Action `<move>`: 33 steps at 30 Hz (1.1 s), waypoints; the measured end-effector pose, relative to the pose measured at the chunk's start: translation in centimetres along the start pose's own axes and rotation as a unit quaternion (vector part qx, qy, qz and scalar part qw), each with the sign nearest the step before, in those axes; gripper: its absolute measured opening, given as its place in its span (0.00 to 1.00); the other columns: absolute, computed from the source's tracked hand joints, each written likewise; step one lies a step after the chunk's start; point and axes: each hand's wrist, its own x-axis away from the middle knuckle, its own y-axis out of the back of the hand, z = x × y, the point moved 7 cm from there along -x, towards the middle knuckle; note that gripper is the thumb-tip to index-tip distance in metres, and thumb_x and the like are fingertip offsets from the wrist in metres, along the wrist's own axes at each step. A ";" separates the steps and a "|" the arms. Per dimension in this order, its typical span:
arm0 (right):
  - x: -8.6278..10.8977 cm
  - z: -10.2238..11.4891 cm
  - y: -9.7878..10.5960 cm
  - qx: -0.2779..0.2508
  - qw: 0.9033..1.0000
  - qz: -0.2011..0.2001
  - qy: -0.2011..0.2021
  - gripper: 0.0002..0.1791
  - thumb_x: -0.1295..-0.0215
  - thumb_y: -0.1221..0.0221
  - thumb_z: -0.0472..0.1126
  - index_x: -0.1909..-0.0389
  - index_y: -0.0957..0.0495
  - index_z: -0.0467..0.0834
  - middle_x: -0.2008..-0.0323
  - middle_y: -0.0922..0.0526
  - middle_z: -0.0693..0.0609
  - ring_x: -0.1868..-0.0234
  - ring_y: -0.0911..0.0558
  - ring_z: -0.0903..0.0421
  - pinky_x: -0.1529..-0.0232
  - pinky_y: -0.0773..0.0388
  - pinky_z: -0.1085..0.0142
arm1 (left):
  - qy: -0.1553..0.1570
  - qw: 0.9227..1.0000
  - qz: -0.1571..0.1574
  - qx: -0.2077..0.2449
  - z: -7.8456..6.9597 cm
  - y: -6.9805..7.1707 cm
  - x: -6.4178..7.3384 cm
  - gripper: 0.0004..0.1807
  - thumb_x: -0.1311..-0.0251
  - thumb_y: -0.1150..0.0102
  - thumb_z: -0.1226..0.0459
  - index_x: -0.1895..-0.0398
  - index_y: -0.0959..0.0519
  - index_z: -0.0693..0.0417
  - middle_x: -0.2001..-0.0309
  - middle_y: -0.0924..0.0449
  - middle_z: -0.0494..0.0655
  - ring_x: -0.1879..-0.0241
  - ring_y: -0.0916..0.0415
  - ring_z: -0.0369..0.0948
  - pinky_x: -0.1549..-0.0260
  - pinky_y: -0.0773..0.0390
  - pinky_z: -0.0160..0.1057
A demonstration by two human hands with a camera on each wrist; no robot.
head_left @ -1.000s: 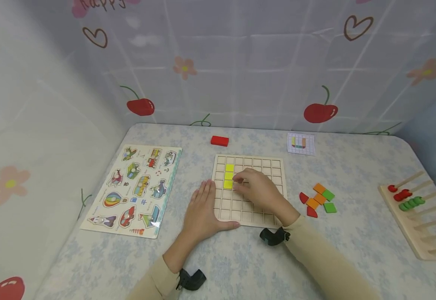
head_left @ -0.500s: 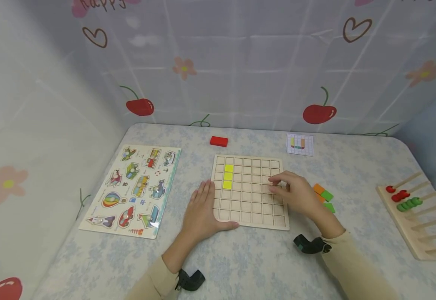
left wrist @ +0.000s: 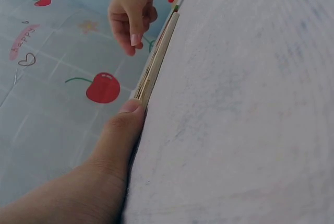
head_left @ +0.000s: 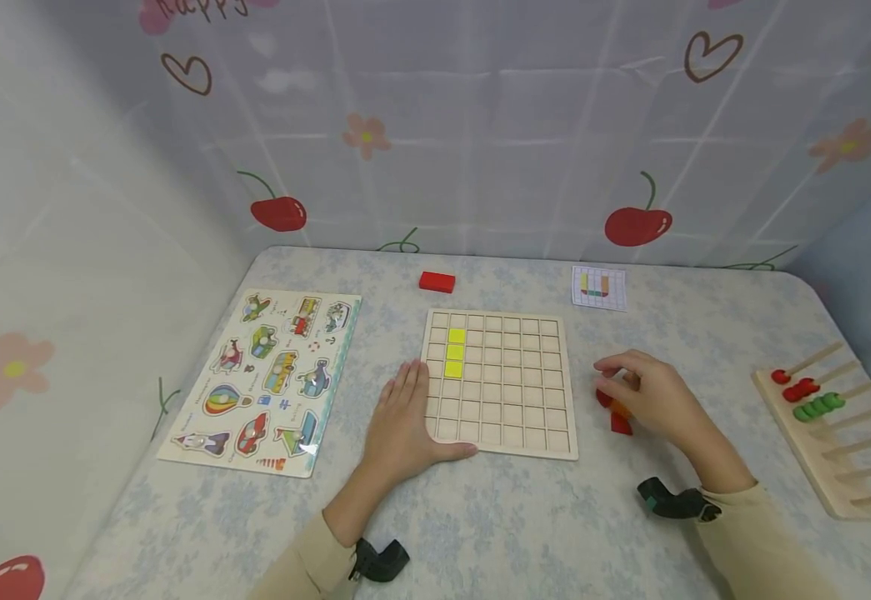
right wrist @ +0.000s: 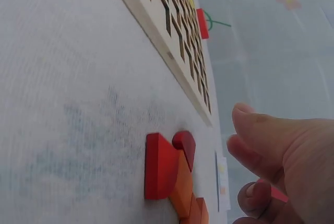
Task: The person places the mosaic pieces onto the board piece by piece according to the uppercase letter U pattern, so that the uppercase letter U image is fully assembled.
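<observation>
A wooden grid board (head_left: pixel 510 392) lies mid-table, with three yellow square tiles (head_left: pixel 455 352) in a column in its left part. My left hand (head_left: pixel 401 425) lies with straight fingers along the board's left side, its thumb (left wrist: pixel 121 122) at the near edge. Off the board's right side, my right hand (head_left: pixel 648 396) hangs over a small group of blocks, fingers bent and nothing visible between them. Red rounded pieces (right wrist: pixel 162 166) and orange blocks (right wrist: pixel 182 190) show below it in the right wrist view. In the head view this hand covers most of the group.
A picture puzzle board (head_left: pixel 262 383) lies at the left. Behind the grid board are a red block (head_left: pixel 438 282) and a small pattern card (head_left: pixel 598 288). A wooden bead rack (head_left: pixel 818 450) with red and green beads stands at the right edge.
My right hand has moved right, from beside the yellow tiles across the board to above the loose blocks. My left hand has stayed at the board's edge.
</observation>
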 end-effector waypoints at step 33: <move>0.8 -1.6 -1.3 0.038 0.998 0.049 -0.015 0.17 0.37 0.33 0.44 0.50 0.17 0.41 0.57 0.19 0.47 0.62 0.23 0.53 0.65 0.26 0.63 | 0.000 1.000 0.003 0.007 -0.1 0.2 0.0 0.78 0.67 0.43 0.19 0.20 0.58 0.58 0.19 0.58 0.52 0.19 0.63 0.46 0.22 0.55 0.50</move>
